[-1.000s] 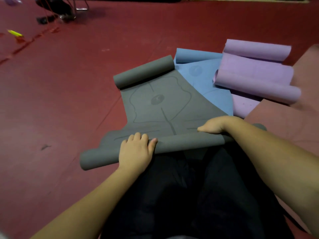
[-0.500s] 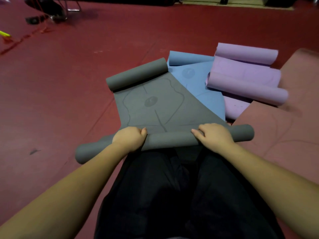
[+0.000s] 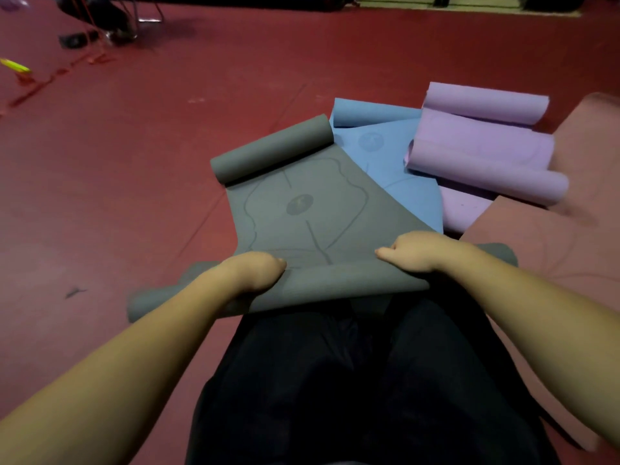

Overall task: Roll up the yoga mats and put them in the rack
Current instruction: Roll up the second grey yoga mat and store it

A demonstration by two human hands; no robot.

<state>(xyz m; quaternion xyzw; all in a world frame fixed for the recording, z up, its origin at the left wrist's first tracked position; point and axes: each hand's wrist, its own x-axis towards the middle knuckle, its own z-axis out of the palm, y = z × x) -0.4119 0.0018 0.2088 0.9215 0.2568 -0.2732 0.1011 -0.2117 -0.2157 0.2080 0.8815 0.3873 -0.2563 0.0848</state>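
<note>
A grey yoga mat (image 3: 302,209) lies on the red floor in front of my knees, its far end curled into a small roll and its near end rolled up. My left hand (image 3: 255,271) grips the near roll left of centre, fingers curled over it. My right hand (image 3: 414,251) grips the same roll on the right, fingers tucked over the top. A blue mat (image 3: 399,162) lies partly under the grey one. A purple mat (image 3: 483,152) with curled ends lies further right. A pink mat (image 3: 543,250) is spread at the right edge. No rack is in view.
Red floor (image 3: 134,196) stretches open to the left and ahead. Chair legs and a dark shoe (image 3: 100,28) stand at the far left. A yellow object (image 3: 15,66) lies at the left edge. My dark trousers (image 3: 352,380) fill the bottom centre.
Both hands have rolled the near end of the grey mat further away from me, curling from flat on top into a grip over the roll. The flat stretch of mat is shorter.
</note>
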